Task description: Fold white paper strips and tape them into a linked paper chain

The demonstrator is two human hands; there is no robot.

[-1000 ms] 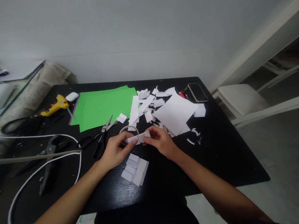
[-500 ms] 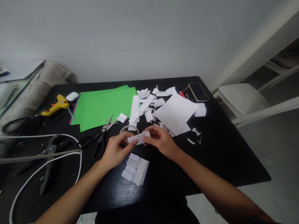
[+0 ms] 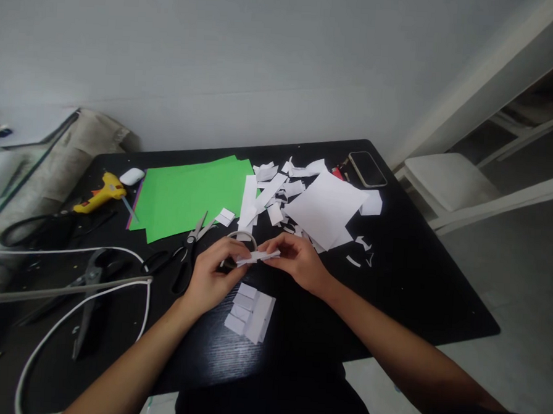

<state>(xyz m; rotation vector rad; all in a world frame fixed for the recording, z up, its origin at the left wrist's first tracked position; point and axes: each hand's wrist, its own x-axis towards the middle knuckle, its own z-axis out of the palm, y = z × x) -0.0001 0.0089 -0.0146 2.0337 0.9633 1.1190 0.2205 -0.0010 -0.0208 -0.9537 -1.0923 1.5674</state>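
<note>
A small white folded paper piece (image 3: 258, 256) is held up between both hands above the black table. My left hand (image 3: 216, 267) pinches its left end, and my right hand (image 3: 296, 259) grips the right end with thumb and fingers. Its thin edge faces me. Just behind my left hand stands a roll of tape (image 3: 242, 235), partly hidden by the fingers. Nearer to me lies a small group of folded white paper pieces (image 3: 251, 312). Black-handled scissors (image 3: 190, 242) rest open to the left of my left hand.
Green sheets (image 3: 189, 193) lie at the back left, beside a yellow glue gun (image 3: 101, 195). White paper scraps (image 3: 277, 191) and larger white sheets (image 3: 325, 206) spread behind my hands. A phone (image 3: 367, 170) is at the back right. Pliers (image 3: 91, 284) and a white cable (image 3: 46, 349) occupy the left.
The folded paper has been tilted between my hands: its broad face was showing before, and now mostly its edge shows. Both hands stay in nearly the same place.
</note>
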